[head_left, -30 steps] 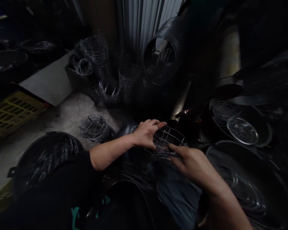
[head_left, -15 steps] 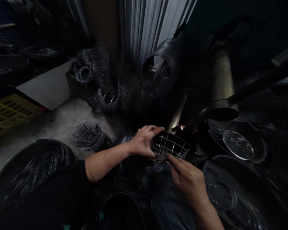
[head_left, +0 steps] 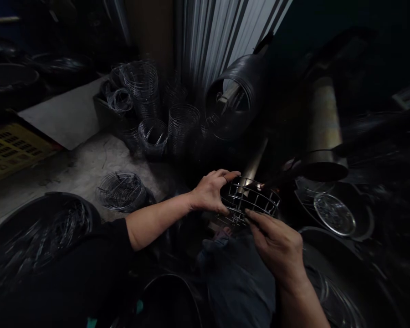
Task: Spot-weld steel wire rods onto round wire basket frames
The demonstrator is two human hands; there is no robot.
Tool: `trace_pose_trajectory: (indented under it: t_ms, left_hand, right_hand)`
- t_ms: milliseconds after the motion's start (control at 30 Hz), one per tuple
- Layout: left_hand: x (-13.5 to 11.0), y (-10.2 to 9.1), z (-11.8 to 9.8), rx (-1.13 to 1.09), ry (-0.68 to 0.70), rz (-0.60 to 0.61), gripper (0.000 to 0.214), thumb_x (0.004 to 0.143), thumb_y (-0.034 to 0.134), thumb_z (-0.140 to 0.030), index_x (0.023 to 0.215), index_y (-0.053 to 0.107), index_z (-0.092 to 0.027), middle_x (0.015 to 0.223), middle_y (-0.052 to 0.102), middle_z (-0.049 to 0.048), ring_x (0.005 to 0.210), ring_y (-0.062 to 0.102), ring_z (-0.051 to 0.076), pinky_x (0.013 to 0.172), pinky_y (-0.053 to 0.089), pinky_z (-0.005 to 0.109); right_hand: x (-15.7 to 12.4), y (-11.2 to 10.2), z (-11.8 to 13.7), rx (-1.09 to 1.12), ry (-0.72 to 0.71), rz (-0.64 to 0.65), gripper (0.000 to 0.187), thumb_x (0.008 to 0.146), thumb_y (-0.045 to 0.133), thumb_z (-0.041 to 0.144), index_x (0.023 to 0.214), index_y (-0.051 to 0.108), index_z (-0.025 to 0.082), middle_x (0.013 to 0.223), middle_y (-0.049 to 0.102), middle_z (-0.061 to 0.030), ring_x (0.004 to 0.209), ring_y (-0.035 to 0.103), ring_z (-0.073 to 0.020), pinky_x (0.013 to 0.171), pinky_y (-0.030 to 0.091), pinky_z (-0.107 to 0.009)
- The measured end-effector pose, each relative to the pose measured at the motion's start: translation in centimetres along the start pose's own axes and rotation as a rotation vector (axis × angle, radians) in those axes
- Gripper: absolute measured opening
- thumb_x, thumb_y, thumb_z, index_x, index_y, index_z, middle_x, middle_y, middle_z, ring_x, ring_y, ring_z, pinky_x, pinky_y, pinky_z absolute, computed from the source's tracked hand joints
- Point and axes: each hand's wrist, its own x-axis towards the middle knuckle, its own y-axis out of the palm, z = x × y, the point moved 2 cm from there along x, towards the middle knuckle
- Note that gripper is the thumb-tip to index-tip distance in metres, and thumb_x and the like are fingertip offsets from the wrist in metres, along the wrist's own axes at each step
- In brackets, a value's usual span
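Down low, just ahead of the person's knees, a small round wire basket (head_left: pixel 251 202) is held up between both hands, clear of the floor (head_left: pixel 89 168). It looks light and stiff, though I'd judge the thin rods could bend if squeezed hard, and the open mesh offers plenty of finger holds; the top ring seems the soundest place to take it. The left hand (head_left: pixel 210 193) has its grip curled round the basket's left side, forefinger laid over the rim and thumb beneath. The right hand (head_left: pixel 278 243) comes in from the near side, fingertips drawn together on the near rim, seemingly pinching a wire, though the gloom makes that hard to confirm. Wire coils (head_left: pixel 181 127) stand behind, well apart, and a black tub (head_left: pixel 37 232) sits off to the left.
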Motion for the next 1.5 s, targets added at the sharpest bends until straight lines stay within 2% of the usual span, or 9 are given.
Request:
trace_pose_trajectory:
  t_ms: [433,767,900,1000,1100,1233,1333,1433,1500]
  left_hand:
    - [1.4,-0.2,0.1,-0.043,-0.051,0.039,0.103,0.043,0.084,-0.032,0.137,0.044,-0.021,0.125,0.051,0.0078,0.117,0.051,0.031,0.101,0.044,0.043]
    - [4.0,-0.3,0.7,-0.048,-0.046,0.003,0.100,0.044,0.083,-0.036,0.136,0.045,-0.019,0.123,0.053,0.0093,0.111,0.055,0.028,0.099,0.046,0.041]
    - [4.4,-0.2,1.1,-0.032,-0.065,0.015,0.107,0.040,0.086,-0.038,0.137,0.045,-0.018,0.124,0.052,0.0100,0.113,0.053,0.031,0.098,0.046,0.042]
    - [5.2,-0.1,1.6,-0.048,-0.099,-0.005,0.109,0.038,0.086,-0.039,0.137,0.045,-0.019,0.126,0.051,0.0094,0.117,0.051,0.031,0.100,0.045,0.042]
    - [6.2,-0.1,1.9,-0.064,-0.115,-0.017,0.111,0.037,0.087,-0.039,0.137,0.044,-0.020,0.128,0.050,0.0090,0.117,0.051,0.030,0.101,0.045,0.041]
    - [6.5,-0.3,2.4,-0.069,-0.102,-0.010,0.114,0.038,0.087,-0.044,0.139,0.041,-0.021,0.132,0.049,0.0100,0.120,0.050,0.031,0.103,0.042,0.043]
    - [5.2,0.1,4.1,-0.125,-0.031,-0.029,0.127,0.037,0.087,-0.048,0.146,0.028,-0.021,0.147,0.034,0.0134,0.135,0.034,0.034,0.113,0.030,0.046]
    - [3.2,2.1,7.1,-0.362,-0.088,-0.057,0.147,0.028,0.091,-0.040,0.150,0.010,-0.021,0.154,0.019,0.0170,0.141,0.023,0.034,0.113,0.028,0.050]
    - [2.0,4.2,9.0,-0.641,-0.232,-0.071,0.147,0.028,0.092,-0.031,0.150,0.010,-0.023,0.151,0.028,0.0185,0.135,0.034,0.035,0.106,0.036,0.053]
  right_hand:
    - [0.7,0.3,-1.1,0.017,0.076,0.012,0.021,0.087,0.053,0.023,0.096,0.072,0.020,0.091,0.073,-0.0036,0.080,0.070,-0.0195,0.071,0.055,-0.030]
    - [2.6,0.2,-2.6,0.128,0.274,-0.034,0.022,0.084,0.060,0.034,0.098,0.073,0.022,0.094,0.072,-0.0046,0.084,0.068,-0.0218,0.077,0.053,-0.032]
    - [0.1,-1.6,-1.7,0.425,0.690,-0.023,0.048,0.082,0.064,0.037,0.127,0.058,0.024,0.115,0.066,-0.0060,0.102,0.063,-0.0237,0.087,0.050,-0.034]
    - [-2.8,-2.2,-1.3,0.664,0.915,-0.032,0.050,0.083,0.063,0.039,0.129,0.056,0.022,0.111,0.068,-0.0088,0.089,0.066,-0.0226,0.076,0.053,-0.033]
    - [-6.0,-1.3,-1.5,0.680,0.956,-0.022,0.050,0.081,0.065,0.041,0.125,0.058,0.019,0.106,0.069,-0.0102,0.078,0.067,-0.0216,0.069,0.054,-0.031]
    - [-11.0,0.4,-2.0,0.461,1.046,-0.069,0.048,0.084,0.062,0.043,0.124,0.057,0.018,0.114,0.066,-0.0094,0.096,0.065,-0.0241,0.080,0.055,-0.032]
    - [-14.5,1.3,-1.5,0.334,1.069,-0.051,0.040,0.083,0.062,0.043,0.114,0.063,0.018,0.108,0.069,-0.0084,0.103,0.063,-0.0256,0.082,0.055,-0.031]
    - [-16.2,1.5,-0.5,0.323,1.030,-0.146,0.039,0.080,0.066,0.042,0.111,0.065,0.018,0.102,0.070,-0.0075,0.097,0.066,-0.0256,0.080,0.056,-0.032]
    - [-16.0,1.4,0.0,0.357,1.039,-0.257,0.055,0.077,0.070,0.043,0.125,0.057,0.019,0.098,0.071,-0.0061,0.086,0.068,-0.0236,0.077,0.057,-0.033]
